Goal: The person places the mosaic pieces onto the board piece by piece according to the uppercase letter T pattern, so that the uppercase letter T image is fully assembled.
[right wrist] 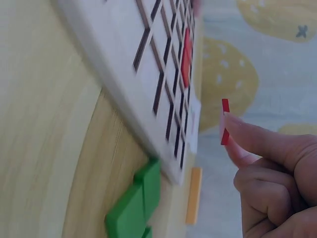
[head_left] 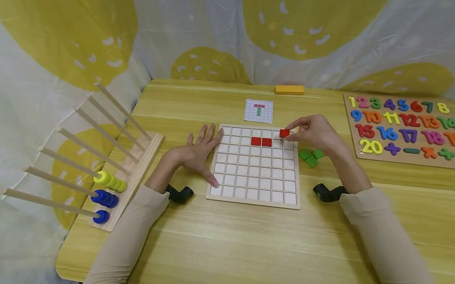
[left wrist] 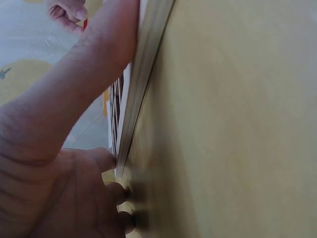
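My right hand [head_left: 314, 132] pinches a red square tile [head_left: 284, 133] between thumb and fingertips, above the top right part of a white grid board [head_left: 253, 183]. In the right wrist view the pinched tile [right wrist: 225, 134] is seen edge-on, apart from the board. Two red tiles [head_left: 261, 141] lie side by side in cells of the second row. My left hand [head_left: 199, 151] rests at the board's left edge with fingers spread, the thumb on the lower left corner area. Beside the board's right edge lie several green tiles [head_left: 311, 157].
A small pattern card [head_left: 259, 111] with a red and green T lies behind the board. An orange block [head_left: 289, 90] sits at the table's back edge. A number puzzle board [head_left: 414, 131] is at the right. A wooden peg rack [head_left: 142, 164] with yellow and blue rings stands left.
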Demonstrator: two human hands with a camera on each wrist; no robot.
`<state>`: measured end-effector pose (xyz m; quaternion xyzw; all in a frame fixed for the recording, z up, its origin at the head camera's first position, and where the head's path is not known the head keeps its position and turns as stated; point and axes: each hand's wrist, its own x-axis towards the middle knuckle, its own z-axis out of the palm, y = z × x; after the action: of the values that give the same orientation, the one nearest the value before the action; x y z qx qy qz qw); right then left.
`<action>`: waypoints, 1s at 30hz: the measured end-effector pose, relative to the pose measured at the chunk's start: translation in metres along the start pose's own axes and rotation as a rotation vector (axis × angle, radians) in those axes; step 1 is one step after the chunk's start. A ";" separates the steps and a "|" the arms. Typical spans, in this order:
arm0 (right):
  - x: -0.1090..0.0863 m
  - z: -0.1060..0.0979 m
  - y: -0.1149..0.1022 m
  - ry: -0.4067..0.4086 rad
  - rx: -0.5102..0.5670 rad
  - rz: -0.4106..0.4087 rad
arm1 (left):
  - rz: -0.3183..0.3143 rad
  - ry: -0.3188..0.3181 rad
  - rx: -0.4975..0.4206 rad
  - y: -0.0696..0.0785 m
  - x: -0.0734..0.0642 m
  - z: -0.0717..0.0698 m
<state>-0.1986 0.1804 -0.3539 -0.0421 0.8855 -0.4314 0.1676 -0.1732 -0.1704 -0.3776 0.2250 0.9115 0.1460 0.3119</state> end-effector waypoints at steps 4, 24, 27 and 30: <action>0.005 0.015 -0.016 -0.034 0.017 -0.009 | 0.009 0.002 0.000 -0.001 -0.001 -0.001; 0.033 0.072 -0.047 -0.073 0.042 0.023 | -0.007 0.006 0.009 0.001 -0.001 -0.002; 0.035 0.076 -0.048 -0.066 0.032 0.029 | -0.008 0.006 0.006 0.000 0.000 -0.002; 0.037 0.079 -0.049 -0.069 0.025 0.035 | -0.006 0.005 0.006 0.000 0.000 -0.002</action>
<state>-0.2101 0.0828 -0.3708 -0.0395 0.8742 -0.4379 0.2060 -0.1739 -0.1704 -0.3759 0.2228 0.9134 0.1428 0.3092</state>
